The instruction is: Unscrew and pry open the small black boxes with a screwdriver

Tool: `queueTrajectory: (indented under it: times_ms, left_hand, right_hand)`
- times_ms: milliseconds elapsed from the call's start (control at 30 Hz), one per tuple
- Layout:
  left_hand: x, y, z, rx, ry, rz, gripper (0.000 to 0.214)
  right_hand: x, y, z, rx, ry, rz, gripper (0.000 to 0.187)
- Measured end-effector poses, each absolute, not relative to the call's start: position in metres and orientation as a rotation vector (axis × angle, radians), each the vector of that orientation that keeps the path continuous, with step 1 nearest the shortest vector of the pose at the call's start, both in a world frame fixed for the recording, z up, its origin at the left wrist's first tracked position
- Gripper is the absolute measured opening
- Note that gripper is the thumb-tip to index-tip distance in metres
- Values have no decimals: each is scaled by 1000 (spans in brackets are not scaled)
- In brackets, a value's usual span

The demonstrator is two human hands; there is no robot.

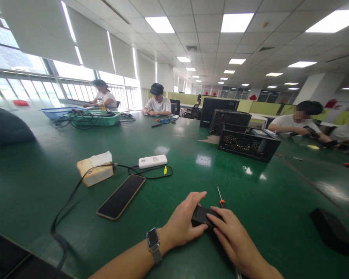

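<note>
A small black box-shaped device (203,215) is between my two hands, low over the green table. My left hand (186,219) grips its left end, thumb along the near side and fingers around the far side. The fingers of my right hand (231,232) lie over its top and right end, hiding much of it. Just beyond my right hand, a screwdriver (221,199) with an orange and black handle rests on the table, its shaft pointing away. What exactly the device is, I cannot make out.
Left on the green table (174,186) lie a phone (122,197), a tissue pack (95,170) and a white power bank (152,161) with a black cable. A black block (333,230) sits at right. Farther off are an open computer case (248,143), baskets (93,118) and several people.
</note>
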State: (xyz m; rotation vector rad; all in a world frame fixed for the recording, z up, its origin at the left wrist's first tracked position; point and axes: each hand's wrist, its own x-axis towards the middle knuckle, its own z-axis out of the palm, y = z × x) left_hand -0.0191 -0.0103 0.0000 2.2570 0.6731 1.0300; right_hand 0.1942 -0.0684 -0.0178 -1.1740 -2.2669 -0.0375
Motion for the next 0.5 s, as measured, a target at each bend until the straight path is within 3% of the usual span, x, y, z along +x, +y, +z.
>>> queueTrajectory:
  times_ms: [167, 400, 500]
  left_hand:
    - [-23, -8, 2, 2207, 784, 1140, 87]
    - [-28, -5, 1, 2205, 851, 1126, 73]
    - [-28, -5, 0, 2213, 838, 1091, 72]
  right_hand:
    - [214, -58, -16, -1167, -2147, -92, 36]
    - [356, -38, -18, -1817, -1375, -686, 46]
    - [412, -39, -28, -2052, -1194, -778, 44]
